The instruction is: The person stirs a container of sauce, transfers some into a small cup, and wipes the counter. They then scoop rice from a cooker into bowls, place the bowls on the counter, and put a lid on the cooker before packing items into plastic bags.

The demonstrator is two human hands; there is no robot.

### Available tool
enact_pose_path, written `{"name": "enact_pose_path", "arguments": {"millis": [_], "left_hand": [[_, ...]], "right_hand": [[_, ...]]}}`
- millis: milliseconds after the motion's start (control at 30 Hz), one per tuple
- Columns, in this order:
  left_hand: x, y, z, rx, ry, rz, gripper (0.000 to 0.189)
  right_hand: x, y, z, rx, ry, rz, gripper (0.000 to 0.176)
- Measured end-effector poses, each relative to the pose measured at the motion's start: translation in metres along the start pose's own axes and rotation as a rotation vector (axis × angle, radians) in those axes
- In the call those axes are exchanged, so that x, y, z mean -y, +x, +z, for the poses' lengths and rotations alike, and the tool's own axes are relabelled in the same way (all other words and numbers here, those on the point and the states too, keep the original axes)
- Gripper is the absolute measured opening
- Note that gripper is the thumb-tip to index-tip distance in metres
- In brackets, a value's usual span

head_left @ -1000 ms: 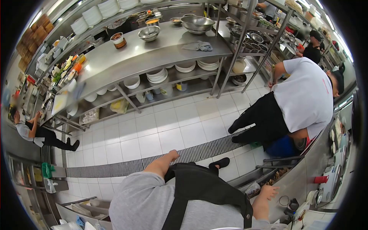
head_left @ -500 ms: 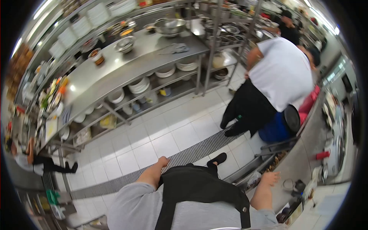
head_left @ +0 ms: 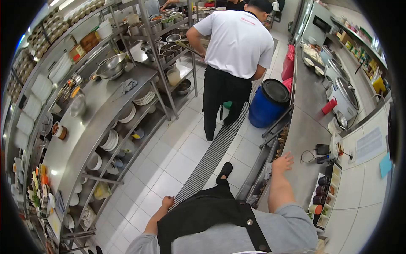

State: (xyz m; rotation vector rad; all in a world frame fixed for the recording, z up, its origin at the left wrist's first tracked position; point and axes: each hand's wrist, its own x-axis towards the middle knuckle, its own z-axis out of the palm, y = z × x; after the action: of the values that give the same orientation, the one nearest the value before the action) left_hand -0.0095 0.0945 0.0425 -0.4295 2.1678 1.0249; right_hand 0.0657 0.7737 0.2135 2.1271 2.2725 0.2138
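My left hand [head_left: 168, 201] hangs low beside my black apron [head_left: 203, 216], over the white floor tiles. Its fingers are curled in, and nothing shows in them. On the other side, my right hand [head_left: 283, 162] reaches forward over the edge of the steel counter [head_left: 301, 139], open with its fingers spread. Closest to that hand on the counter are a small black device [head_left: 322, 150] and its looped cable. A clear plastic bag [head_left: 268, 169] shows below my right wrist, along the counter's side.
A person in a white shirt [head_left: 239, 44] stands ahead, beside a lidded blue barrel [head_left: 268, 103]. A floor grate [head_left: 207, 158] runs between the counters. On the left, a steel table [head_left: 91, 122] carries bowls, with plates stacked below. A sauce rack [head_left: 330, 197] stands to the right.
My view has swung right, bringing the right counter and barrel closer to the middle. My right hand has its fingers spread wider. The person in white stands more upright.
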Motion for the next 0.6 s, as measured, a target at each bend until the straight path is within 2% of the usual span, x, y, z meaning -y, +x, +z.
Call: {"name": "enact_pose_path", "arguments": {"millis": [100,233,333,367,433,600], "left_hand": [[-0.002,-0.005,0.000,-0.023,0.008,-0.010,0.036],[-0.007,-0.006,-0.005,0.026,0.191,0.004,0.036],[-0.017,0.005,-0.013,0.073,0.311,-0.034,0.039],[-0.023,0.015,-0.017,0.093,0.370,-0.033,0.040],[-0.055,0.026,-0.018,0.115,0.346,-0.059,0.041],[-0.118,0.106,0.001,0.248,0.195,-0.031,0.044]], "right_hand": [[-0.001,-0.006,-0.011,0.039,0.033,-0.032,0.089],[-0.003,-0.013,-0.029,0.075,0.086,-0.060,0.088],[-0.004,0.004,0.012,-0.038,0.125,-0.053,0.097],[-0.007,0.007,0.016,0.008,0.115,-0.061,0.093],[-0.005,-0.003,-0.013,0.103,0.104,-0.068,0.087],[-0.008,-0.002,-0.018,0.137,0.155,-0.084,0.090]]}}
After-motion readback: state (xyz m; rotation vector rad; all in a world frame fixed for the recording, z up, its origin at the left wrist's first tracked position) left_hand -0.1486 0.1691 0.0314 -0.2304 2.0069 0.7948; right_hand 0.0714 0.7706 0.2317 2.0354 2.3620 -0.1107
